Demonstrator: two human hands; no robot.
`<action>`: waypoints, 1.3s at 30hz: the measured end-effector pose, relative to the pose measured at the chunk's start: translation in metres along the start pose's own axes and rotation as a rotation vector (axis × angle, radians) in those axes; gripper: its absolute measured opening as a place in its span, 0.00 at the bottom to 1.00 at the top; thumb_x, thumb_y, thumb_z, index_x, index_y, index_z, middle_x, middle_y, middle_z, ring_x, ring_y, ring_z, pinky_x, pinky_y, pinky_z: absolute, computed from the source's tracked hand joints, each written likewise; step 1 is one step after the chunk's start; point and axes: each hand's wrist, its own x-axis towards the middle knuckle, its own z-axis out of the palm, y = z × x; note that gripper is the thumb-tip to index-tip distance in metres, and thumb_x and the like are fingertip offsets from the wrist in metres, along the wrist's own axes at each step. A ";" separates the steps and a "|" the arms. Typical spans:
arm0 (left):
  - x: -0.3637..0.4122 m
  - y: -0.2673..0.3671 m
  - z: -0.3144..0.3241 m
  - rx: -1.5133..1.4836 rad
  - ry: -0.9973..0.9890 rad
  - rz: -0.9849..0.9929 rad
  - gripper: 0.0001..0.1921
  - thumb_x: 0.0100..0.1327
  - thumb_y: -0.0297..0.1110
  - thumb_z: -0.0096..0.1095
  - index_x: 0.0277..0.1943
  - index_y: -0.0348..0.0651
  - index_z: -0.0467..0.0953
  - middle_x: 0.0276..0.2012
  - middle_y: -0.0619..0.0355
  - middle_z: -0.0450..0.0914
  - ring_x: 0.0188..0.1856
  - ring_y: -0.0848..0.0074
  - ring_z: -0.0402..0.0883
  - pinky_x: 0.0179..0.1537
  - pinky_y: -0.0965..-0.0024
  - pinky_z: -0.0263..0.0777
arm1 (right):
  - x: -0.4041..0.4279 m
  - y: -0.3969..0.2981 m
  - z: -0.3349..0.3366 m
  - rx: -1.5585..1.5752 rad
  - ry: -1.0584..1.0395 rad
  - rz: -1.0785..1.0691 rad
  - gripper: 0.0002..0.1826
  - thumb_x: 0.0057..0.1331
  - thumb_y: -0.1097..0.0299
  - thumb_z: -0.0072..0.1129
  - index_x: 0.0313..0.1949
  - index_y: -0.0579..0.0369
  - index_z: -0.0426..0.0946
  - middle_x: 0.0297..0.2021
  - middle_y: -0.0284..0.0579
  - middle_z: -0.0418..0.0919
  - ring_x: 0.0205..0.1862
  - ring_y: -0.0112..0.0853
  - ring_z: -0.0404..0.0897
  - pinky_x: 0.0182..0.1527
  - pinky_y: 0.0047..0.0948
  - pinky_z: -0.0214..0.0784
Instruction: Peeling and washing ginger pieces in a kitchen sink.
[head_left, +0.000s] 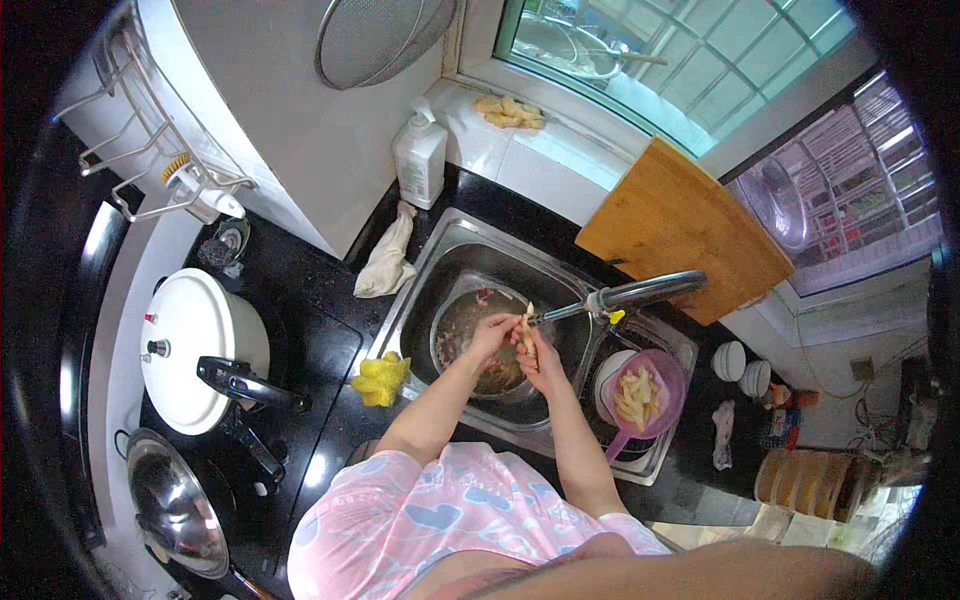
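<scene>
Over the stainless steel sink basin (421, 330), my right hand (541, 361) grips a slender, pale yellow food piece (529, 342), its tip pointing up. My left hand (493, 336) meets it from the other side, fingertips pinched against the piece. The end of the chrome faucet (637, 290) reaches right to my fingers. Below them a round metal bowl (439, 328) sits in the basin, with murky water and reddish-brown scraps in it. To the right, a pink plastic strainer (671, 379) holds several similar pale pieces (637, 397).
A yellow cloth (381, 379) lies on the sink's left rim, a whitish cloth (387, 259) behind it. A white pump bottle (421, 161) stands at the back corner. A wooden cutting board (675, 217) leans by the window. Left are a white pressure cooker (199, 352) and a lidded wok (176, 502).
</scene>
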 end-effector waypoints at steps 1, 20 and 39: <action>0.000 -0.001 -0.002 -0.003 0.004 -0.004 0.08 0.63 0.32 0.53 0.39 0.37 0.76 0.24 0.64 0.74 0.24 0.84 0.70 0.26 0.80 0.64 | -0.002 -0.002 0.003 -0.024 0.001 0.001 0.15 0.68 0.54 0.39 0.38 0.52 0.68 0.20 0.31 0.65 0.13 0.17 0.56 0.12 0.15 0.45; -0.004 0.006 0.009 0.288 0.177 0.166 0.08 0.62 0.30 0.54 0.36 0.35 0.78 0.23 0.63 0.75 0.23 0.83 0.70 0.25 0.78 0.65 | 0.018 0.016 -0.019 -0.103 0.206 -0.024 0.11 0.68 0.58 0.43 0.42 0.49 0.65 0.23 0.33 0.66 0.16 0.21 0.64 0.14 0.18 0.52; 0.009 0.009 -0.004 0.669 0.447 0.471 0.12 0.57 0.37 0.58 0.32 0.35 0.76 0.23 0.51 0.77 0.25 0.70 0.77 0.29 0.67 0.69 | 0.022 0.006 -0.033 0.039 -0.046 0.186 0.17 0.68 0.54 0.39 0.44 0.54 0.68 0.24 0.36 0.69 0.14 0.16 0.60 0.13 0.13 0.50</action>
